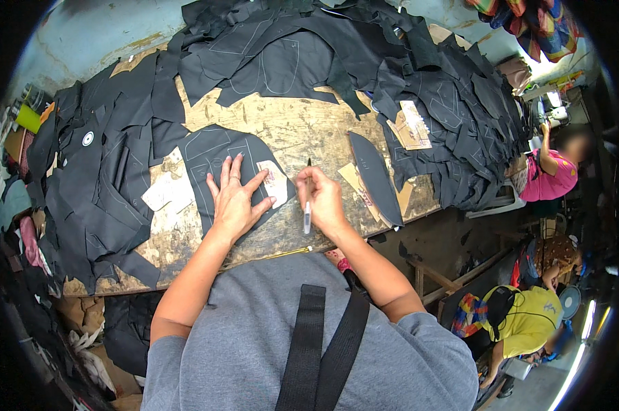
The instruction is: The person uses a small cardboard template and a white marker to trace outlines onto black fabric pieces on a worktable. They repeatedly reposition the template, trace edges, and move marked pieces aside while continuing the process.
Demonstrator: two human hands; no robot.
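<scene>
My left hand [235,200] lies with its fingers spread on a black sheet of leather-like material [201,152] that carries pale drawn outlines. Beside its thumb, a small card template [275,179] rests on the right part of that sheet. My right hand [325,203] is closed around a slim pen [307,218] with a clear barrel and a dark upper end, just right of the sheet. Farther right lies a long curved black piece [373,171] with card pieces partly under it. Whether the pen tip touches anything cannot be made out.
Heaps of black material cover the left [111,178], back and right [460,130] of the worn wooden table [268,116]. Pale card pieces [169,188] lie left of the sheet. A yellow tape measure [289,252] lies along the near edge. Several people work at the right.
</scene>
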